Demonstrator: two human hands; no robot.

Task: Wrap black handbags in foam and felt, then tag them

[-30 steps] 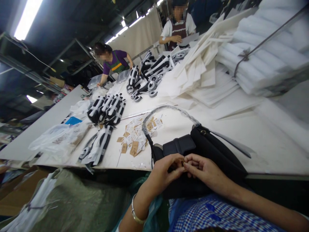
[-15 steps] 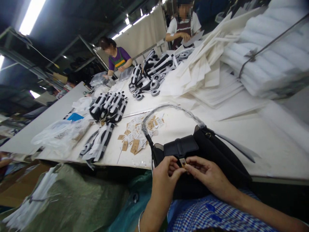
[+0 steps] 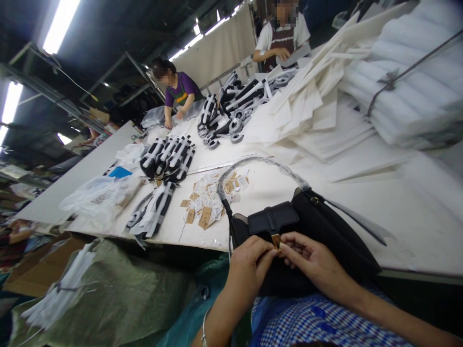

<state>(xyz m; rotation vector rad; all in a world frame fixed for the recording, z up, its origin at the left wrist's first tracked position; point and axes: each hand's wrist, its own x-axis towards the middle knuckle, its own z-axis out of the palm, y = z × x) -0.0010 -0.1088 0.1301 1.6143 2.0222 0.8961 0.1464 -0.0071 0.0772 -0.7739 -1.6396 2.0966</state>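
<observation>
Two hands pinch at the gold-coloured clasp (image 3: 276,240) of a black handbag (image 3: 331,236).
The handbag lies over the near edge of the tabletop (image 3: 365,197), its lower part by the wearer's checked apron (image 3: 289,320), probably so the body steadies it and the clasp sits within easy reach. The left hand (image 3: 248,265) has thumb and fingertips closed on the clasp's one side, the right hand (image 3: 313,255) on the other, likely sharing the grip because the part is so small; the fingers hide exactly what each one presses. The handbag's film-wrapped strap (image 3: 265,161) arches away from the flap (image 3: 274,218), leaving the front free. Left of the handbag lie loose tags (image 3: 205,217), apparently within arm's reach; beyond it, white sheets (image 3: 325,137) are heaped.
</observation>
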